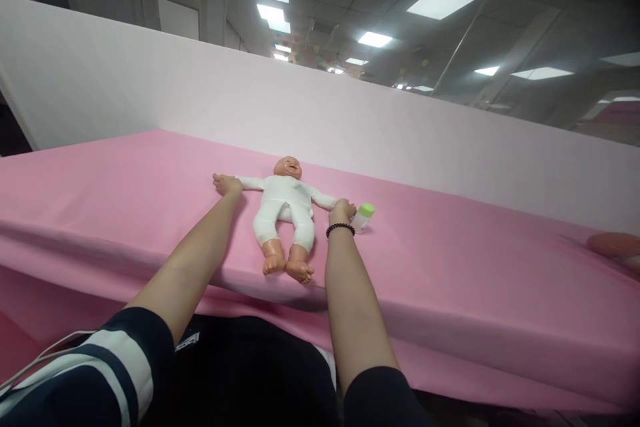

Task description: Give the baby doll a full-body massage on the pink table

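A baby doll (285, 210) in a white suit lies on its back on the pink-covered table (450, 267), arms spread and bare feet toward me. My left hand (226, 184) is closed around the doll's hand at the left. My right hand (341, 211), with a black bead bracelet on the wrist, is closed around the doll's other hand. A small white bottle with a green cap (363, 216) stands right beside my right hand.
A white partition wall (350, 120) runs along the table's far edge. A skin-coloured object (614, 244) lies at the far right edge of the table. Ceiling lights show above the wall.
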`<state>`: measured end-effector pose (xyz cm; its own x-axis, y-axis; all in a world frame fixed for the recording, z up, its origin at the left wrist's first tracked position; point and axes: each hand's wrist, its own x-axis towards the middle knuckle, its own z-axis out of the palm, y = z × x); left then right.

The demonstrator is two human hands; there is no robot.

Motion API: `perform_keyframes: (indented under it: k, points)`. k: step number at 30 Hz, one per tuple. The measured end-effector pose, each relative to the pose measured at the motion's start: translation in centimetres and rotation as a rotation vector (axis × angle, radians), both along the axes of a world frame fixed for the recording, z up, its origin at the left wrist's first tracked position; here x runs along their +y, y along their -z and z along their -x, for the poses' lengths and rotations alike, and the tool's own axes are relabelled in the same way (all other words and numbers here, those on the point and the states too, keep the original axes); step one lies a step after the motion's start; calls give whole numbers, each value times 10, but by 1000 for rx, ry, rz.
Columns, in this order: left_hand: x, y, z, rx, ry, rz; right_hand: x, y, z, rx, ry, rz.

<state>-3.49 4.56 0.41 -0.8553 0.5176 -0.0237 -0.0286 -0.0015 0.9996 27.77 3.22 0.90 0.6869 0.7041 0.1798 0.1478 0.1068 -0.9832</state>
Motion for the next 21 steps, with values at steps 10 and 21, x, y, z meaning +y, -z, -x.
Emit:
perform_keyframes:
  k: [10,21]
  points:
    - [-9,-1,-12,95,-18,-5,-2,-9,6,176,140,269]
    - [-102,-35,-56,527,142,-659,-75,-105,14,44,-373,-558]
